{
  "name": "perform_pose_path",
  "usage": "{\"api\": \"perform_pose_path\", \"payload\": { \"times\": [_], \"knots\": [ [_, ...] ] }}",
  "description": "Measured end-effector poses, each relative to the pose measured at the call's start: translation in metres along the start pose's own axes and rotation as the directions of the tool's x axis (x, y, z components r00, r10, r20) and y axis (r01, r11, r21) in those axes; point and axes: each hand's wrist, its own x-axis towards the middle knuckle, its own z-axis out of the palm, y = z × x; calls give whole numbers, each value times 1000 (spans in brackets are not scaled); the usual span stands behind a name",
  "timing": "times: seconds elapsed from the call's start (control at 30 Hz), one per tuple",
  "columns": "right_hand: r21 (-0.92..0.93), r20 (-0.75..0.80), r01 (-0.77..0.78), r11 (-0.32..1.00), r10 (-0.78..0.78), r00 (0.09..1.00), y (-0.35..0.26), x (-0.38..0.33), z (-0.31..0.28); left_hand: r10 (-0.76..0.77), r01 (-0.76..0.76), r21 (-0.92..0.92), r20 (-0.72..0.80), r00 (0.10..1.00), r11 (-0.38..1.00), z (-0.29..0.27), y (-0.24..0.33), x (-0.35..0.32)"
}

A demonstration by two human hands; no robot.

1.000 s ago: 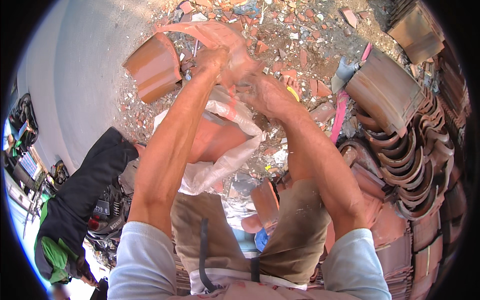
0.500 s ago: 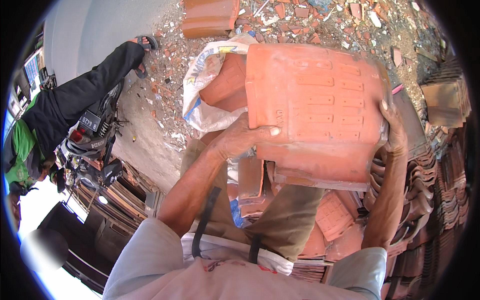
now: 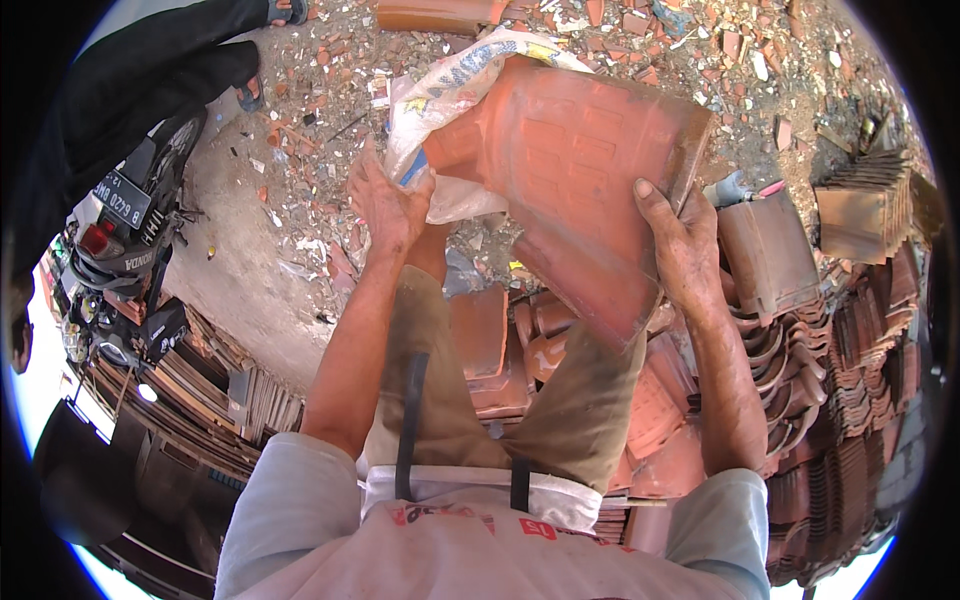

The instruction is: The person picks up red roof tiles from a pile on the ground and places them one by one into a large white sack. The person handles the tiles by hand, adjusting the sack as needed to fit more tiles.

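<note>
My right hand [image 3: 682,240] grips a large orange-red roof tile [image 3: 590,150] by its right edge, thumb on top. The tile is tilted, its left end in the mouth of a white woven sack [image 3: 470,75]. Another tile [image 3: 455,148] shows inside the sack, partly covered. On the sack's near left rim is my left hand [image 3: 392,205], its thumb and fingers on either side of the edge; the fingertips are partly hidden.
Stacked roof tiles [image 3: 790,375] stand at my right, with loose ones [image 3: 478,335] between my legs. Broken shards litter the ground [image 3: 330,120]. At left are a parked motorcycle [image 3: 125,240] and a person's dark-trousered leg [image 3: 170,60]. A single tile [image 3: 440,14] lies beyond the sack.
The tile has turned and tilted, its left end going into the sack mouth. My left hand has left the tile and moved to the sack's rim. The person at left appears closer.
</note>
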Motion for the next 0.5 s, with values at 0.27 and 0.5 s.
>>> {"api": "perform_pose_path", "payload": {
  "times": [0.27, 0.5],
  "knots": [
    [90, -64, 5, 996, 0, 998, -22, 34, 28, -161, 265, -501, 242, 957, 824, 45, -31, -3],
    [-93, -216, -101, 991, 79, 973, -39, 35, 68, -207, 564, -513, 830, 518, -647, 121, -45, -79]
  ]
}}
